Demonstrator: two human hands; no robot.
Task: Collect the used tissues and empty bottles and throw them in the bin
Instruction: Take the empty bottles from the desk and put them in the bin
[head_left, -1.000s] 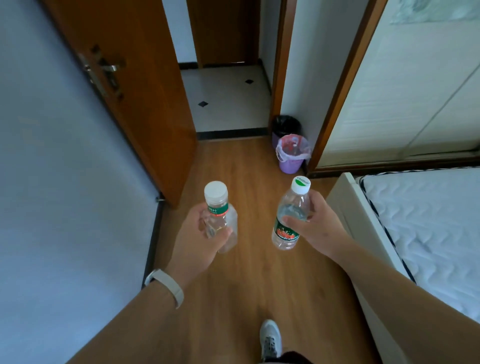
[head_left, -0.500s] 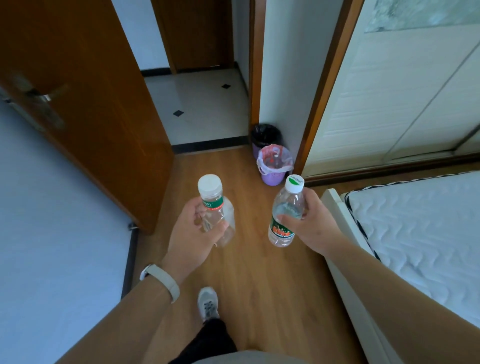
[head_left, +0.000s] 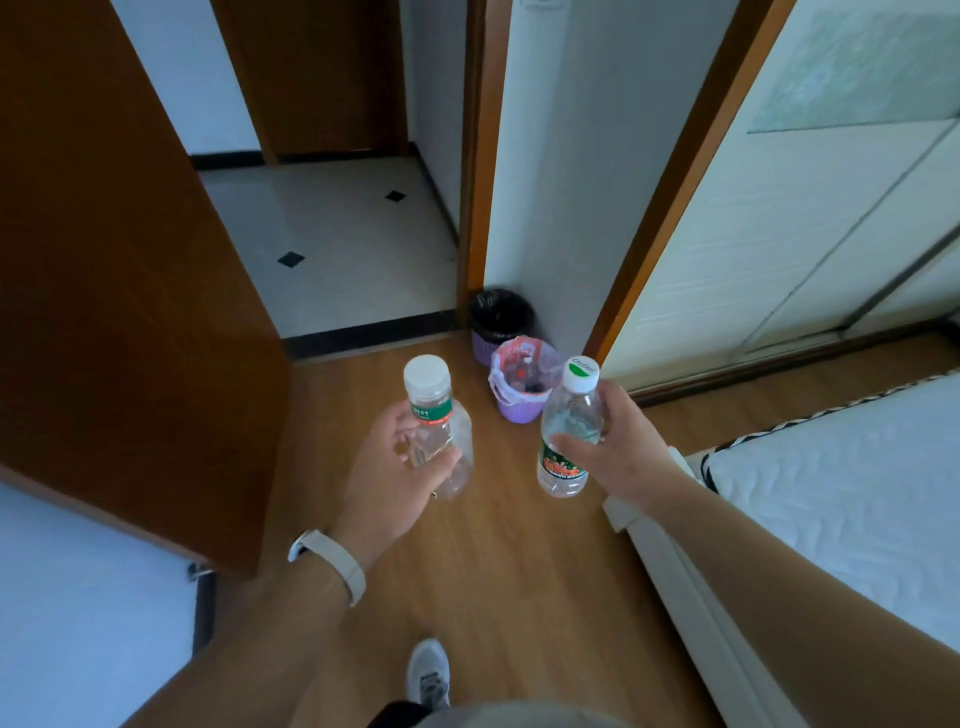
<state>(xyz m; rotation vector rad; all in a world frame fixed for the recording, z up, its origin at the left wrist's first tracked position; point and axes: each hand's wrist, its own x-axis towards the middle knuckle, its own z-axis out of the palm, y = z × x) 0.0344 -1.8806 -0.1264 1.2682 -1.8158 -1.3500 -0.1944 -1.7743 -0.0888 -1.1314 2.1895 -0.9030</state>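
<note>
1. A person stands on a wooden floor (head_left: 519, 571), arms held out in front, one clear plastic bottle in each hand.
2. The left hand (head_left: 389, 473) has its fingers and thumb curled round a white-capped bottle (head_left: 434, 410), held upright. A pale wristband (head_left: 332, 564) circles that wrist.
3. The right hand (head_left: 621, 452) grips a green-labelled bottle (head_left: 571, 410) around its middle, tilted slightly.
4. Just beyond both bottles, a purple bin (head_left: 519, 408) with a pink liner stands on the floor by the wall, with items already inside.
5. A black-lined bin (head_left: 501, 317) sits directly behind it.
6. An open brown door (head_left: 130, 312) is on the left and a white mattress (head_left: 831, 493) on the right.
</note>
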